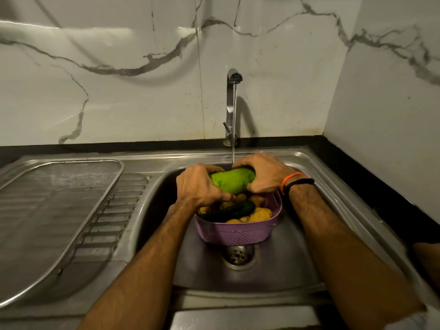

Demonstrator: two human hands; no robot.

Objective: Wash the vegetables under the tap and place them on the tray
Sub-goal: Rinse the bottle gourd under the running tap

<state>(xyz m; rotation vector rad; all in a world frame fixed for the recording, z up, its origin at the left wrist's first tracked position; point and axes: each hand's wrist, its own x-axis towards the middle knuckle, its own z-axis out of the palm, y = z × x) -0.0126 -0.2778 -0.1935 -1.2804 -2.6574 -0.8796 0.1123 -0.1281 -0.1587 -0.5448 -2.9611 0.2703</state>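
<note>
Vegetables sit in the purple basket [238, 232] in the sink [297, 265]: potatoes [260, 214] and a dark cucumber [228, 211], while I hold a pale green gourd [232, 181] above them under the running tap [232, 101]. My left hand [198, 184] curls round its near end and my right hand [259, 172] grips the far end. Off to the left, the mesh tray [47, 210] lies on the drainboard.

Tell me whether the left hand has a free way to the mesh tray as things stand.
Probably yes: the mesh tray lies bare on that side, nothing between. But the left hand now grips the green vegetable.
</note>
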